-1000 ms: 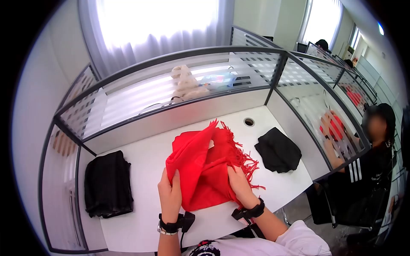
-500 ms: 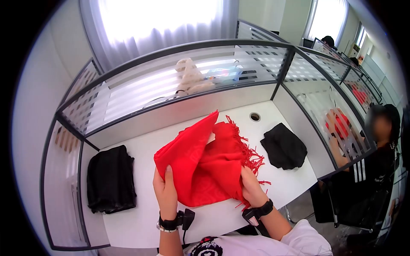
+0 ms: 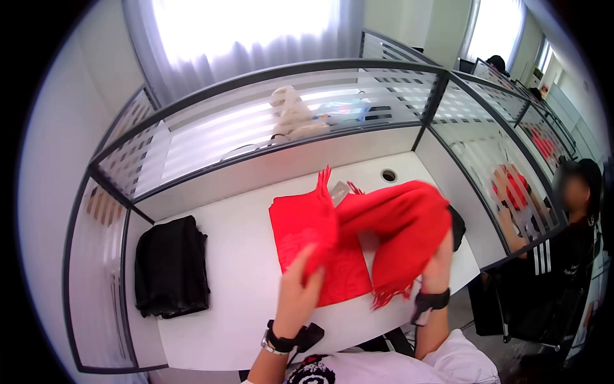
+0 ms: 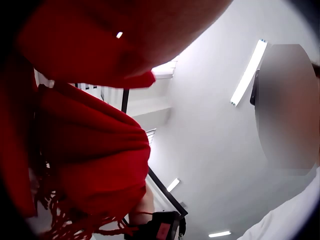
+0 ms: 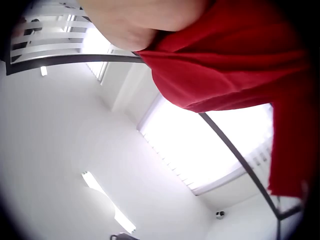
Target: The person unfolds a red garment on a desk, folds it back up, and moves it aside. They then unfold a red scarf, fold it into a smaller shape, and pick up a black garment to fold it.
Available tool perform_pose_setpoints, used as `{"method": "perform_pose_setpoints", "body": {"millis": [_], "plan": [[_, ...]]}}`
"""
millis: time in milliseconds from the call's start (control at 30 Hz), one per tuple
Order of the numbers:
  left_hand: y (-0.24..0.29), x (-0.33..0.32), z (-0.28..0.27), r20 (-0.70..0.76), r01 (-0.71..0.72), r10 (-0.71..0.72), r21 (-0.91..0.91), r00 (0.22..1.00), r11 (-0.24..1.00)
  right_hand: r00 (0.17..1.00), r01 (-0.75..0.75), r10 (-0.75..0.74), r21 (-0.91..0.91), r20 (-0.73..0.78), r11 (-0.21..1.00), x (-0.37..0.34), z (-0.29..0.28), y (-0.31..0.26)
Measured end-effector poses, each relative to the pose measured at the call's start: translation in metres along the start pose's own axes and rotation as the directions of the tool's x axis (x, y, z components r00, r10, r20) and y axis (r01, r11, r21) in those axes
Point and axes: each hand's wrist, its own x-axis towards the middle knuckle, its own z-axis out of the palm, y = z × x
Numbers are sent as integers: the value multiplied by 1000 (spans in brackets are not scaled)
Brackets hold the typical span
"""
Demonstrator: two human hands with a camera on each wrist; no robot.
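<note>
A red fringed scarf (image 3: 323, 256) lies partly folded on the white desk (image 3: 236, 269), with a pale label near its far edge. My left hand (image 3: 299, 291) pinches a fold of it near the front; motion blurs that fold. My right hand (image 3: 439, 265) holds the other part raised to the right, the cloth draping over its fingers and hiding them in the head view. Fringe hangs from this raised part above the desk. In the right wrist view, cloth comes out gathered from under the right hand (image 5: 150, 22).
Folded black cloth (image 3: 171, 265) lies at the desk's left end. Another black cloth (image 3: 457, 228) at the right is mostly covered by the scarf. Framed partitions (image 3: 275, 137) enclose the back and sides. A person (image 3: 572, 217) sits beyond the right partition.
My right hand has moved right and up, lifting its part of the scarf across the right black cloth. The left hand has moved right, and the fold it holds has come down.
</note>
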Motion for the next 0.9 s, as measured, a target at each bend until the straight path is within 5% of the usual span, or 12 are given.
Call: {"method": "perform_pose_setpoints", "body": {"millis": [33,100,167,233,300,400,467,500,567,633,700,900], "plan": [[-1,-2,6,142,-102,95,44,985,994,948,252,-318,-649,17,718,-9,0,-20],[-17,-6,7,480,-232,139,139,866,963,899,276,-437,-773,-2,571,-9,-14,-51],[-28,-4,3,560,-234,92,188,824,954,862,285,-507,-805,-22,520,-16,-33,-75],[-34,-5,-4,260,-111,43,254,965,961,842,262,-485,-607,-236,750,-25,-65,-84],[-40,-4,-14,30,-49,39,466,999,883,796,264,-533,-627,-287,733,-37,-63,-96],[-65,-6,-23,-87,82,-37,593,996,801,735,275,-601,-672,-314,688,-49,-67,-105],[-73,-5,-25,27,364,-380,232,925,902,733,294,-621,-693,-279,658,-48,-57,-111],[-71,-5,-22,27,363,-379,233,925,902,732,294,-621,-692,-280,659,-50,-61,-108],[-63,-7,-14,81,470,-463,-160,883,868,694,318,-698,-795,-176,517,-55,-74,-103],[-77,-6,-9,121,473,-458,-263,881,841,738,438,-675,-774,19,458,-55,-81,-110],[-73,-3,-6,137,343,-315,-405,939,848,812,413,-584,-725,18,551,-56,-79,-117],[-33,-7,-45,114,317,-315,-604,942,731,943,267,-334,-564,-16,782,-37,-59,-138]]}}
